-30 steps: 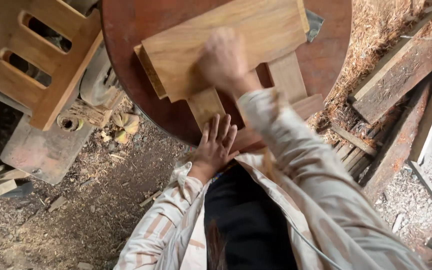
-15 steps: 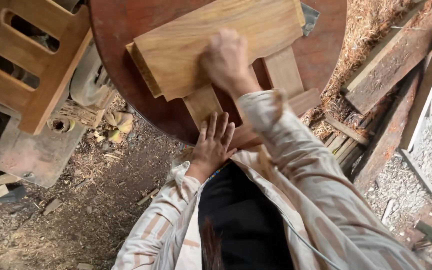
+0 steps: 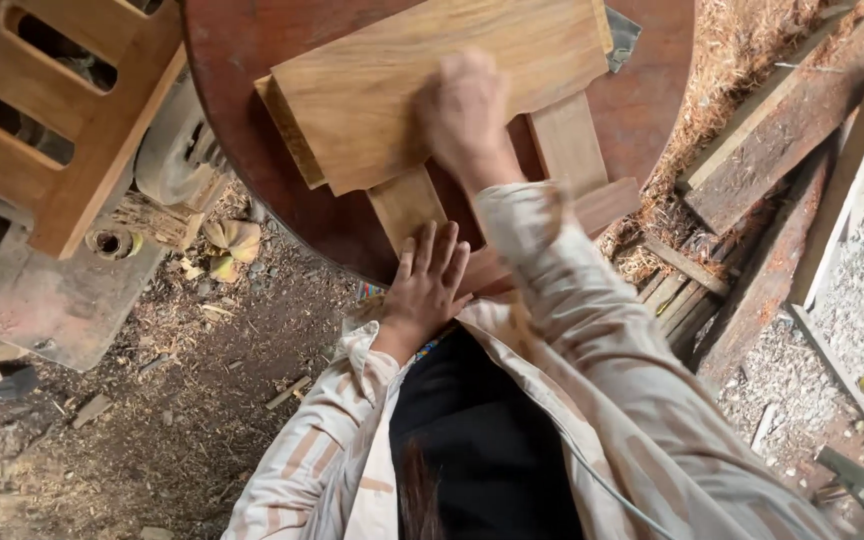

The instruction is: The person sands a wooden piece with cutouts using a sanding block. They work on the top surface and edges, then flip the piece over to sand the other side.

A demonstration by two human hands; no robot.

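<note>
Sawdust litters the ground around our round reddish table (image 3: 252, 60), where the wooden stool (image 3: 432, 90) lies. Our left hand (image 3: 430, 283) presses flat, fingers spread, on a leg; our right hand (image 3: 464, 110) (blurred) rests curled on the seat, its hold unclear. Work looks midway.

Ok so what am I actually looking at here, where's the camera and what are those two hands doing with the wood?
The camera sits on a person's head and looks straight down, so you see their striped sleeves and both hands from above. There is no machine at work, only bare hands. In front of them is a round reddish table with a wide wooden board lying across narrower wooden pieces. The right hand is on the board and is blurred, so whatever it may hold cannot be made out. The left hand lies flat, fingers spread, on a narrow wooden piece at the table's near edge. Sawdust and planks cover the ground around.
</note>
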